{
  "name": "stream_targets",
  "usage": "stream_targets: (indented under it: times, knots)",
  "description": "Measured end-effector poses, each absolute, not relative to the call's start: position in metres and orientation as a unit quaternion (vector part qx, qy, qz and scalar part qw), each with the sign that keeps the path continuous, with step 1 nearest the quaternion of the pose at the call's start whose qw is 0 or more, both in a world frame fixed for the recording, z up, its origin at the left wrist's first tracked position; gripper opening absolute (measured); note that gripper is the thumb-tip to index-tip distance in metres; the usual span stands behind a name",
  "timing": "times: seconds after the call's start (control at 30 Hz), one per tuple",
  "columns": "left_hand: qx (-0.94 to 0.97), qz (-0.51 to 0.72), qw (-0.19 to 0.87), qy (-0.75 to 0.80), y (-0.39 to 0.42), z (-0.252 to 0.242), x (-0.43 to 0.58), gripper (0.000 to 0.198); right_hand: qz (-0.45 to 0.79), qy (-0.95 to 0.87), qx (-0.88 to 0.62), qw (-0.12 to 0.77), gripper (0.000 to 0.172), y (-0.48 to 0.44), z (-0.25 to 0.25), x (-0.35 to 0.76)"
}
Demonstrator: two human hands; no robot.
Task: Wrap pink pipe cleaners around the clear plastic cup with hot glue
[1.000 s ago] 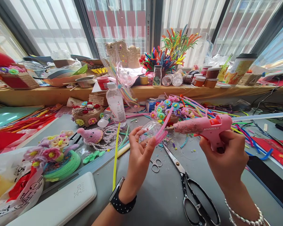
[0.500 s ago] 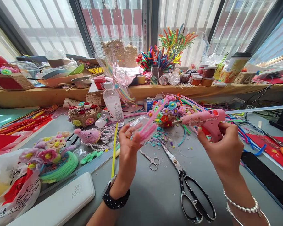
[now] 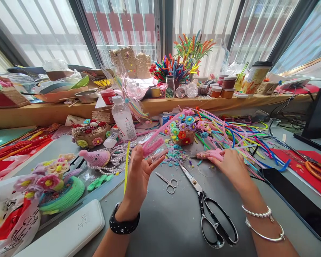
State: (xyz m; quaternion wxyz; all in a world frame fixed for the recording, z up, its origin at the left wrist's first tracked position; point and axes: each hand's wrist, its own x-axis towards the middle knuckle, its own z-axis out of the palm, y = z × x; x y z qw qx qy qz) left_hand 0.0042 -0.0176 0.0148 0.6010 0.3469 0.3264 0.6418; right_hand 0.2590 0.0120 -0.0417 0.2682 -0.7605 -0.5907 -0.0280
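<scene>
Raised at the centre, my left hand is closed around a small clear plastic bottle. A fuzzy pink pipe cleaner lies bent along the bottle, and its free end reaches up to the right. My right hand is wrapped round a pink glue gun low over the table, nozzle to the left; my fingers hide much of its handle. A clear glue stick protrudes from its rear. Below, between my hands, lie large black-handled scissors and small silver scissors.
A flower-covered basket stands behind the glue gun, beside a heap of coloured pipe cleaners. Left are a water bottle, pearl strings and a white power bank. A black phone lies at right.
My right hand has brought the glue gun down from mid-air to near the table. My left hand has turned, so the bottle and pink pipe cleaner show more fully. The view has shifted slightly right.
</scene>
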Motion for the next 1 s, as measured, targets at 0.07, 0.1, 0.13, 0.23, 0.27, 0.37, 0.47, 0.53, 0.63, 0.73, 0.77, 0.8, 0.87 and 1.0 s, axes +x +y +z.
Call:
stream_targets:
  times: [0.07,0.1,0.13,0.23,0.27,0.37,0.47,0.53,0.63,0.73,0.77,0.8,0.87,1.0]
  knots:
    - [0.361,0.619,0.620,0.319,-0.019,0.015,0.005,0.047,0.032,-0.580,-0.740,0.338,0.047,0.010,-0.032,0.250]
    - [0.369,0.608,0.628,0.317,-0.019,0.015,0.006,0.045,0.112,-0.587,-0.704,0.384,0.051,0.008,-0.027,0.244]
    - [0.377,0.597,0.634,0.315,-0.020,0.014,0.006,0.043,0.220,-0.597,-0.644,0.424,0.054,0.005,-0.021,0.236]
    - [0.396,0.561,0.655,0.314,-0.022,0.011,0.010,0.048,0.457,-0.575,-0.437,0.519,0.058,-0.006,-0.008,0.214]
    - [0.401,0.550,0.661,0.316,-0.023,0.010,0.012,0.051,0.497,-0.558,-0.389,0.539,0.057,-0.009,-0.006,0.207]
    - [0.416,0.516,0.676,0.323,-0.027,0.007,0.017,0.052,0.550,-0.503,-0.308,0.592,0.051,-0.016,-0.004,0.196]
    - [0.428,0.486,0.686,0.331,-0.030,0.006,0.023,0.046,0.550,-0.459,-0.274,0.641,0.030,-0.019,-0.003,0.194]
    - [0.425,0.473,0.695,0.336,-0.031,0.005,0.025,0.044,0.538,-0.444,-0.276,0.661,0.017,-0.021,-0.002,0.195]
    - [0.412,0.464,0.711,0.331,-0.032,0.005,0.027,0.045,0.516,-0.438,-0.292,0.676,0.013,-0.023,0.002,0.195]
    - [0.403,0.463,0.719,0.326,-0.031,0.007,0.028,0.042,0.505,-0.444,-0.303,0.675,0.012,-0.025,0.004,0.194]
    - [0.399,0.464,0.721,0.325,-0.031,0.008,0.028,0.041,0.503,-0.447,-0.305,0.674,0.012,-0.026,0.004,0.194]
    - [0.394,0.466,0.722,0.325,-0.031,0.008,0.028,0.041,0.499,-0.450,-0.307,0.674,0.012,-0.026,0.004,0.194]
    - [0.386,0.470,0.725,0.323,-0.031,0.009,0.027,0.041,0.492,-0.457,-0.309,0.673,0.012,-0.026,0.004,0.193]
    - [0.395,0.465,0.725,0.320,-0.031,0.008,0.025,0.043,0.488,-0.468,-0.315,0.667,0.012,-0.026,0.002,0.194]
